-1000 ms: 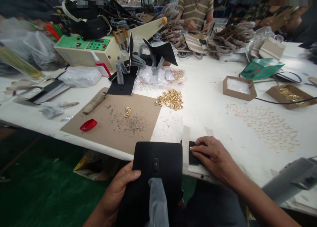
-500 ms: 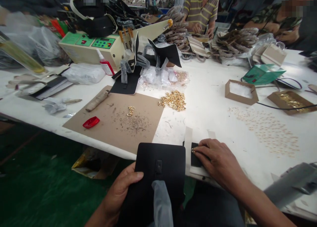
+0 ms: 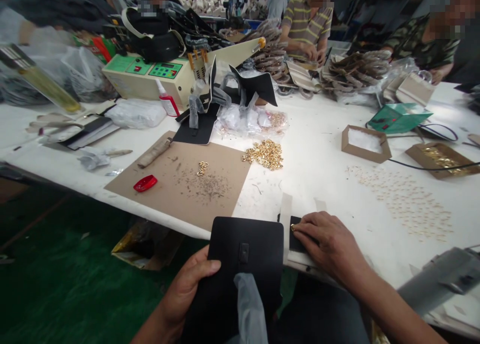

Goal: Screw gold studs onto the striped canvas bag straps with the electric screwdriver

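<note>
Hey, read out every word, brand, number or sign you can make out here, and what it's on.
No text is legible.
Machine control panel: markings too small.
Red bottle: label blurred.
Green-and-red packaging: print blurred.
Green box: any marking too small.
Black piece in the left hand: no lettering visible.

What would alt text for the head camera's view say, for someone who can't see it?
A left hand grips a black panel at the table's edge while the right hand pinches a small gold piece over a black pad. Beyond lie a brown sheet, a red cap-like object and a pile of gold rings.
</note>
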Tool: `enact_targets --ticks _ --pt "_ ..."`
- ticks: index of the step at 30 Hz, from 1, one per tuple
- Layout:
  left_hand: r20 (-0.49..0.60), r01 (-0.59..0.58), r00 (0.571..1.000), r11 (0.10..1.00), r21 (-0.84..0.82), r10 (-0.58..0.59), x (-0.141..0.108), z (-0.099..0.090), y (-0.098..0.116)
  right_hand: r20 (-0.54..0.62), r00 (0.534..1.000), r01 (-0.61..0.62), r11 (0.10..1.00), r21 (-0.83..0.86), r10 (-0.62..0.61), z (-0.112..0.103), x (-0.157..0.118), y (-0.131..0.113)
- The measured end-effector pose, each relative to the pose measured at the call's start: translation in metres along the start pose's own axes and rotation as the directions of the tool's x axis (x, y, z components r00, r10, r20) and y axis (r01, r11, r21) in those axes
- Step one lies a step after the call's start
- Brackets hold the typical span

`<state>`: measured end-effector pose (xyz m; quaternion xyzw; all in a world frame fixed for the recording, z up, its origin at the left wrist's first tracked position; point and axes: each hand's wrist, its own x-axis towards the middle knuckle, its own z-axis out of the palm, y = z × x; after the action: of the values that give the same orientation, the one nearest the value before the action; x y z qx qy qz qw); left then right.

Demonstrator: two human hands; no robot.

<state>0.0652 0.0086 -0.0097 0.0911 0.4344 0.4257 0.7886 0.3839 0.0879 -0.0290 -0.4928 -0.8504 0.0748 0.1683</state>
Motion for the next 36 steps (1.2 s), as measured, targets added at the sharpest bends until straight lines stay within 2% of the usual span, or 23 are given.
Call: enact_targets --ticks 4,10,15,23,30,36 --pt "0.020 -0.003 1.000 1.000 -0.018 0.004 0.000 0.000 -0.002 0.047 0.998 -0.055 0.994 0.093 0.051 0.000 0.006 0.005" --pt "-0.001 0.004 1.000 1.000 -0.021 -0.004 0.004 -0.002 -0.002 0.055 0.986 -0.168 0.964 0.205 0.160 0.008 0.004 0.007" --pt "0.013 0.003 1.000 0.999 -0.036 -0.003 0.005 -0.001 -0.001 0.043 0.988 -0.151 0.975 0.165 0.146 0.008 0.001 0.003" --pt "0.096 -0.009 0.995 0.999 -0.039 0.013 -0.004 0.005 -0.001 0.036 0.990 -0.136 0.987 0.088 0.133 0.007 -0.001 -0.003" --pt "0.073 -0.039 0.997 0.999 -0.010 0.040 -0.018 0.001 -0.006 -0.008 0.993 -0.115 0.982 0.147 0.118 0.010 -0.005 0.002" --pt "0.069 -0.070 0.995 0.997 0.018 0.069 -0.029 0.010 -0.010 -0.013 0.993 -0.110 0.984 0.143 0.113 0.012 -0.003 0.003"
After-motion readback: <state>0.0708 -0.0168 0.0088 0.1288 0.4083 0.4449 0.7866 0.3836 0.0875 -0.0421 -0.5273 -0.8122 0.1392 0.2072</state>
